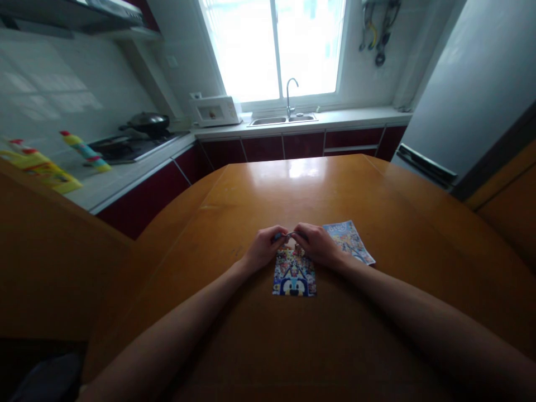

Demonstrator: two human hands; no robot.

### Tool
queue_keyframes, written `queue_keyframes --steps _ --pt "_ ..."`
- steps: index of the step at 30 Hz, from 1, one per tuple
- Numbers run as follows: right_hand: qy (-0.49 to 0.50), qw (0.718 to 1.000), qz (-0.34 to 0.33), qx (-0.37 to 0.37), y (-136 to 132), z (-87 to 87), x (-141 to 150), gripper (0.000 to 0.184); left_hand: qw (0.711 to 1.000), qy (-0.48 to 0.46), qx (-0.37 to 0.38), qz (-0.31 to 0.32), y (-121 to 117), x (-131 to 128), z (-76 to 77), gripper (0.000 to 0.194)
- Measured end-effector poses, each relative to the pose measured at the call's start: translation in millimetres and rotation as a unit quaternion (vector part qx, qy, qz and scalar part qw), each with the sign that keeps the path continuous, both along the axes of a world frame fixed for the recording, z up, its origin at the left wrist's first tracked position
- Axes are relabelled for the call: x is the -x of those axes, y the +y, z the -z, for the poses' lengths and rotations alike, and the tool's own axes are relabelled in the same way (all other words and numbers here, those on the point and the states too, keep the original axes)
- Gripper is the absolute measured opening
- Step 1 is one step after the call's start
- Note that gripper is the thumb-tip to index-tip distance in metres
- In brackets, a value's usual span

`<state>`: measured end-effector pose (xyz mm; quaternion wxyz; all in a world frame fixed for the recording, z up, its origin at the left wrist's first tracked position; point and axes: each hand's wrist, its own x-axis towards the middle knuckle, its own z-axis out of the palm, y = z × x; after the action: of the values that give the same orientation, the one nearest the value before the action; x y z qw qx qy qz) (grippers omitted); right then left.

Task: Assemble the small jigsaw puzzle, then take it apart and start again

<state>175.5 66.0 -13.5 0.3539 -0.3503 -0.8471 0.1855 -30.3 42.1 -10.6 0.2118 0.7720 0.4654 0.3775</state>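
Note:
My left hand (pixel 264 247) and my right hand (pixel 316 242) meet over a wooden table (pixel 377 312), fingers curled and pinched together on a small piece (pixel 288 235) between them. What the piece is, I cannot make out. Just below the hands lies a small colourful jigsaw picture (pixel 294 274) with a blue cartoon dog face. A printed colourful sheet (pixel 350 240) lies flat beside my right hand, partly under the wrist.
A kitchen counter (pixel 335 118) runs behind the table with a sink and tap (pixel 288 111), a white microwave (pixel 215 110), a stove with a wok (pixel 146 124), and yellow bottles (pixel 42 167) at the left. A grey fridge (pixel 460 89) stands at the right.

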Motion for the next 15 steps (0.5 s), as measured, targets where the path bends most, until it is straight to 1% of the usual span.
queue_keyframes --steps 4,6,9,11,15 --pt "-0.024 0.999 0.033 -0.009 -0.5 -2.1 -0.1 0.025 1.000 0.006 -0.003 0.012 0.5 0.7 -0.8 0.024" --pt "-0.031 0.999 0.040 -0.001 -0.8 -2.3 -0.1 0.024 1.000 0.004 -0.008 0.030 1.2 1.3 0.8 0.025" --pt "-0.013 1.000 0.020 0.011 -1.1 -1.6 0.1 0.017 0.998 -0.008 -0.017 0.057 3.0 2.5 5.8 0.028" --pt "0.011 1.000 -0.002 0.008 -1.0 -1.1 0.5 0.015 0.998 -0.009 -0.027 0.060 3.8 3.0 8.1 0.031" --pt "0.035 0.999 -0.017 0.004 -0.8 -1.0 1.3 0.014 0.998 0.006 -0.041 0.053 1.9 2.3 4.3 0.035"
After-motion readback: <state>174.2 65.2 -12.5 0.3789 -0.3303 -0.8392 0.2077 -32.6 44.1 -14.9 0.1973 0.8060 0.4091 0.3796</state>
